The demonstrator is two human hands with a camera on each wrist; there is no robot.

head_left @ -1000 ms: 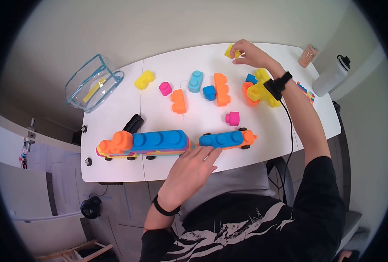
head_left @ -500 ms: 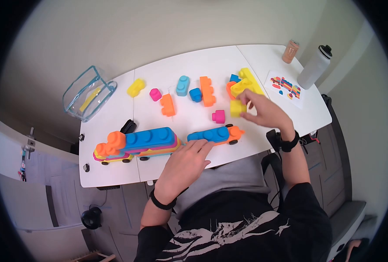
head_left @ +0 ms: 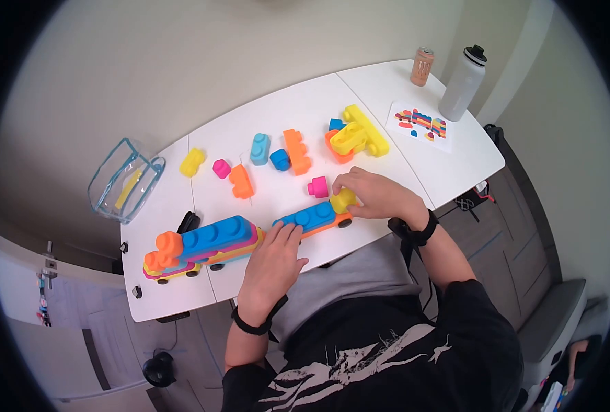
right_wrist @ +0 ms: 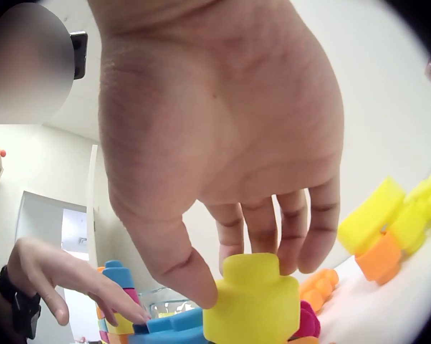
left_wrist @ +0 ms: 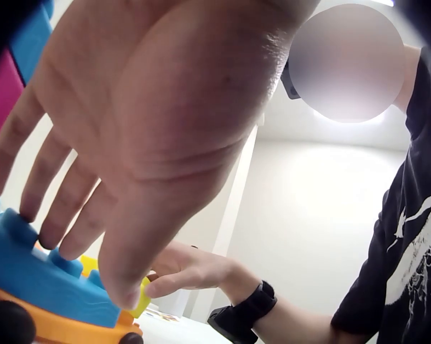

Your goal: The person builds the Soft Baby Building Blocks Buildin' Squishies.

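Observation:
My right hand [head_left: 375, 192] pinches a yellow building block [right_wrist: 251, 304] between thumb and fingers. That block sits at the right end of the toy train's rear car, beside a long blue block [head_left: 308, 218] on an orange wheeled base [left_wrist: 58, 326]. With fingers straight, my left hand [head_left: 272, 264] rests on the left part of the blue block. The front of the train [head_left: 212, 239], stacked in blue, pink, yellow and orange, stands to the left. A pink block [head_left: 318, 187] lies just behind the rear car.
Loose blocks lie farther back: an orange one [head_left: 296, 152], a light blue one [head_left: 259, 149], and a yellow piece [head_left: 365, 130]. A printed picture sheet [head_left: 420, 125], a can [head_left: 422, 66] and a bottle [head_left: 463, 84] stand right. A clear bag [head_left: 125, 180] sits left.
My right hand has brought the yellow block from the back of the table down to the rear car's right end. My left hand stays on the car. The head view has shifted.

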